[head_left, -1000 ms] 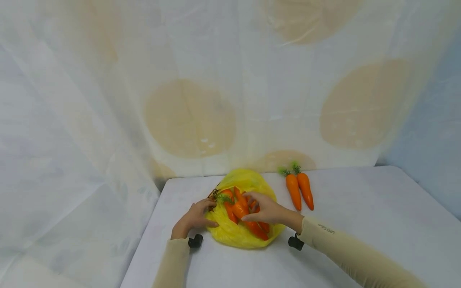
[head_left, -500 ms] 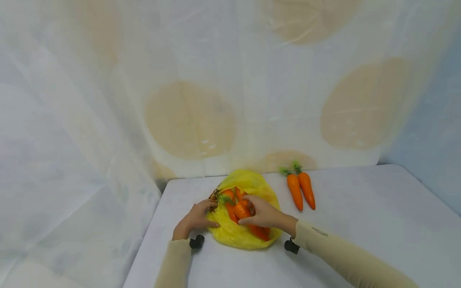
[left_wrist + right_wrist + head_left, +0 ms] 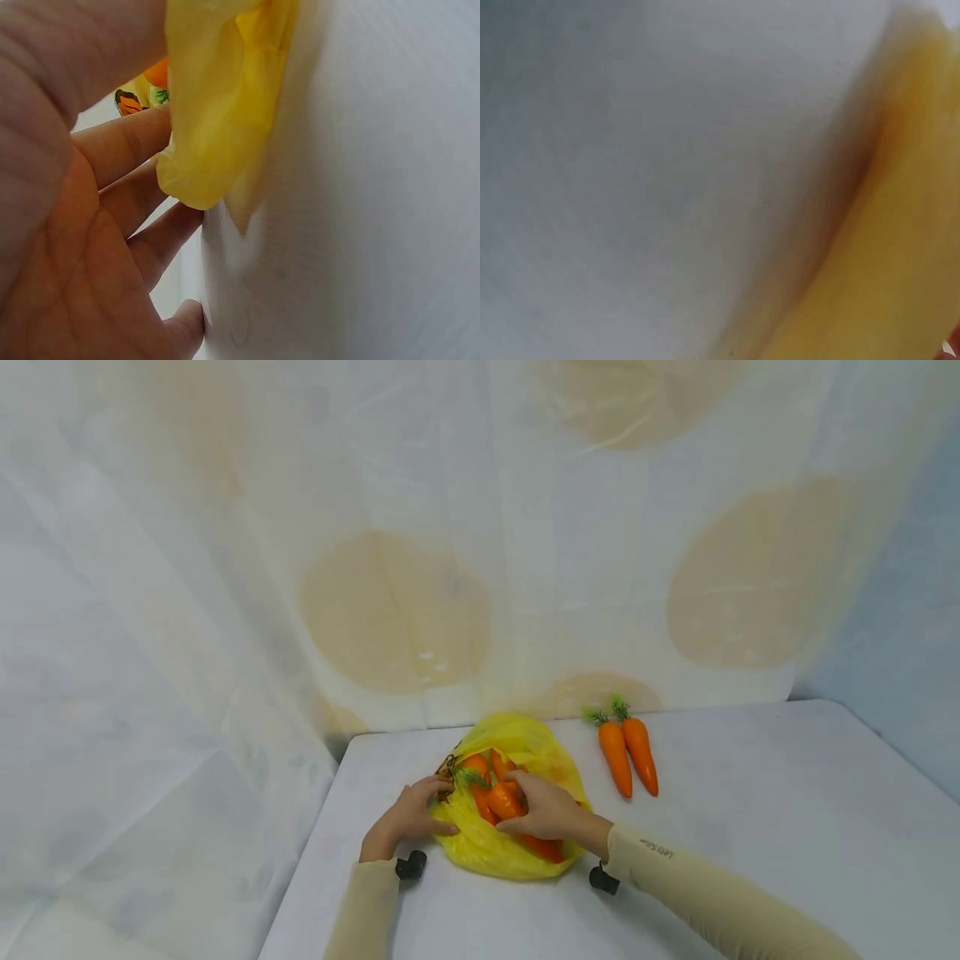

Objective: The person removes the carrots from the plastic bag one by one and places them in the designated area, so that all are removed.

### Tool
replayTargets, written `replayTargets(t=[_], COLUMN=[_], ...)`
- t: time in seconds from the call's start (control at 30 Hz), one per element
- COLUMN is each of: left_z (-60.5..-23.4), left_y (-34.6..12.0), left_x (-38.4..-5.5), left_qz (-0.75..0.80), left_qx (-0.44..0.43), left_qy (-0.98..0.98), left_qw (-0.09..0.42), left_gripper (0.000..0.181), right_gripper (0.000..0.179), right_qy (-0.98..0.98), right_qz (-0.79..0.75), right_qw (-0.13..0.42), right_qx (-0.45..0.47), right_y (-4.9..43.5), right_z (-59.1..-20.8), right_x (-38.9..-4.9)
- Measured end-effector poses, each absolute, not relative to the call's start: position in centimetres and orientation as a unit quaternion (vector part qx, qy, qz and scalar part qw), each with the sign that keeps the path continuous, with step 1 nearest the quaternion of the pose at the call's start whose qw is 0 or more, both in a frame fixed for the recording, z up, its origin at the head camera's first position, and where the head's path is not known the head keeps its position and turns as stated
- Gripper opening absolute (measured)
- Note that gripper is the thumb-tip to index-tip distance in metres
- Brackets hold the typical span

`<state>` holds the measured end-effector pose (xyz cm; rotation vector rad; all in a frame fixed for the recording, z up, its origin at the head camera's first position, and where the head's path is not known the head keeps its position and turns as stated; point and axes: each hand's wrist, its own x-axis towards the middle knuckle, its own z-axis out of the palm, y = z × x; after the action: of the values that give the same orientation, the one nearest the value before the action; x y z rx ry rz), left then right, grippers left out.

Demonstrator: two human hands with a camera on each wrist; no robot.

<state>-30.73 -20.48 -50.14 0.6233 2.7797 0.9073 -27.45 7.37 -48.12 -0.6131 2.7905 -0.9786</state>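
Observation:
A yellow plastic bag (image 3: 491, 856) lies on the table, its mouth spread, with several orange carrots (image 3: 480, 802) inside. In the head view my right hand (image 3: 551, 810) reaches into the mouth and holds a carrot (image 3: 506, 800) between thumb and fingers. My left hand (image 3: 408, 814) rests at the bag's left edge, thumb and fingers apart. The left wrist view shows its fingers (image 3: 131, 142) stretched out beside the yellow plastic (image 3: 217, 112). The right wrist view shows a blurred side of the bag (image 3: 885, 255); the right hand is not clearly visible there.
Two carrots (image 3: 616, 760) with green tops lie side by side behind and right of the bag. A brown patterned piece (image 3: 447, 768) sits by the left fingers, with an orange-and-black wing pattern (image 3: 129, 103) up close. A pale curtain (image 3: 585, 568) hangs behind the white table (image 3: 750, 793).
My right hand has shifted slightly left and closed in around a carrot in the bag. The left hand has hardly moved.

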Motion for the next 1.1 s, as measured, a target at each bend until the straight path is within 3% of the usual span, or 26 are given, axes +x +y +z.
replayTargets(t=[0.23, 0.77, 1.1], left_z=[-50.1, -50.2, -50.0], left_y=[-20.4, -20.5, -20.4], left_x=[-30.7, -30.8, -30.6], left_qz=[0.301, 0.304, 0.299], left_qx=[0.206, 0.209, 0.207], left_qy=[0.928, 0.926, 0.928], left_qw=[0.079, 0.076, 0.081], left_gripper=[0.071, 0.071, 0.071], right_gripper=[0.077, 0.071, 0.064], right_qy=[0.926, 0.878, 0.856], right_qz=[-0.323, -0.437, -0.481], right_qw=[0.046, 0.080, 0.035], right_qx=[-0.190, -0.177, -0.185], right_y=[7.3, 8.0, 8.3], right_z=[-48.3, -46.8, -46.0], right_x=[-27.3, -26.9, -26.6])
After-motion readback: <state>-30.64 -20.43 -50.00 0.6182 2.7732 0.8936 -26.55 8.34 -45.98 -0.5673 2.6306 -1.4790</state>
